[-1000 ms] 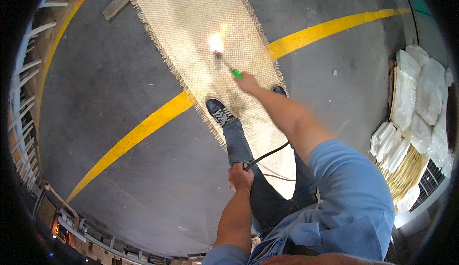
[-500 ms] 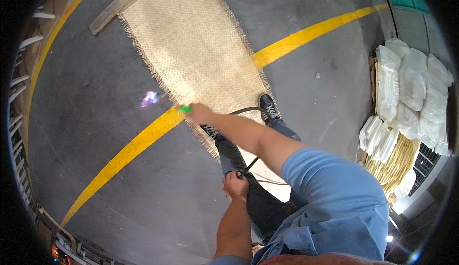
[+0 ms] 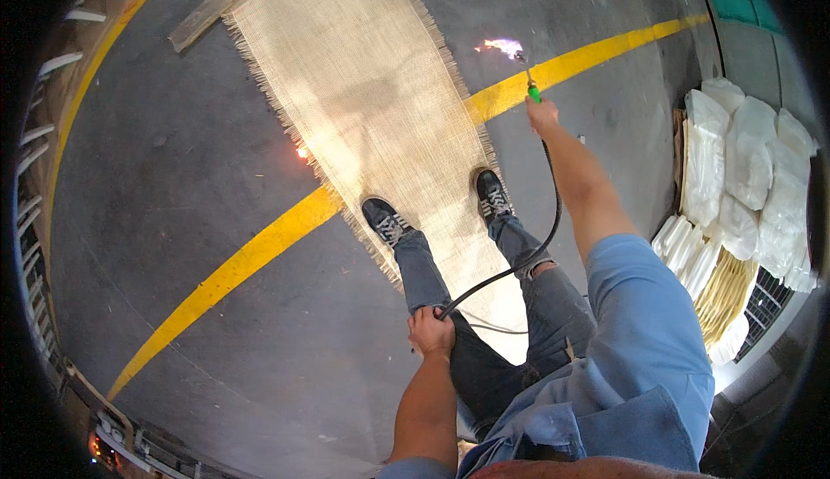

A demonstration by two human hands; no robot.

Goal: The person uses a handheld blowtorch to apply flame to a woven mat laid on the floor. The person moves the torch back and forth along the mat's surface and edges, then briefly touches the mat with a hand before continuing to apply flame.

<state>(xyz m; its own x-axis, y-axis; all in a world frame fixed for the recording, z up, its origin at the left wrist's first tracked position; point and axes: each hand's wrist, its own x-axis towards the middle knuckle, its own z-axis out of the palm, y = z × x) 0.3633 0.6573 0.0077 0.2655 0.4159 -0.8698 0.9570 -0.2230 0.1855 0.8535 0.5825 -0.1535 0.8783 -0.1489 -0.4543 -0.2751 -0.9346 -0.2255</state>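
My right hand [image 3: 542, 114] is closed around a green-handled gas torch [image 3: 533, 92], held out to the right of a long burlap strip [image 3: 346, 73]. A pinkish-white flame [image 3: 503, 47] streams leftward from the torch's tip, over the floor beside the strip's right edge. From the handle a black hose [image 3: 558, 207] curves back past my right leg to my left hand [image 3: 430, 332], which grips it in front of my left thigh. On the strip's left fringe a small orange flame [image 3: 302, 152] glows. The burlap lies flat, its long edges frayed.
Both my shoes [image 3: 386, 220] stand on the burlap. A wooden plank [image 3: 207, 21] lies across its far end. Yellow lines [image 3: 233, 280] cross the grey floor. Stacked white plastic-wrapped bundles [image 3: 750, 146] stand at the right; a rack with white slats [image 3: 35, 168] lines the left.
My right hand has swung the torch from the strip's left side across to its right. The hose has swept along with it. An orange glow now shows at the left fringe. My left hand stays put.
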